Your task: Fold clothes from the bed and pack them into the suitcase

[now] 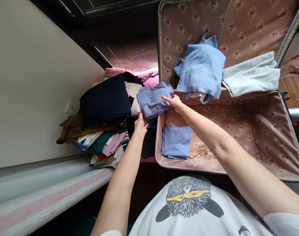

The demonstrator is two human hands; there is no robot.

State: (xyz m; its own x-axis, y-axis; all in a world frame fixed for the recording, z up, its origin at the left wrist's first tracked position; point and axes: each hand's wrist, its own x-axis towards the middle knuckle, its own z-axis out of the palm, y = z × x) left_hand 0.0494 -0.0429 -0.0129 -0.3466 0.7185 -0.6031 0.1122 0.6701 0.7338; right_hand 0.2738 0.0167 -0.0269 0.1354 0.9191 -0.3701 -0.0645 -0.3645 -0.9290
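Note:
A folded periwinkle-blue garment (154, 100) is held up between my two hands, left of the suitcase's near compartment. My right hand (175, 101) grips its right edge, the thumb lying on top. My left hand (140, 125) is closed at its lower left corner; part of those fingers is hidden. Inside the open suitcase (237, 139), another folded blue garment (177, 141) lies in the near left corner. A lighter blue garment (200, 68) and a pale grey one (252, 73) hang over the hinge side, against the lid.
Left of the suitcase stands a tall pile of clothes, with a folded navy garment (106, 100) on top and a brown one (73, 129) beneath. Pink bedding (150, 77) shows behind. A white wall (41, 82) with a socket (72, 107) borders the left side.

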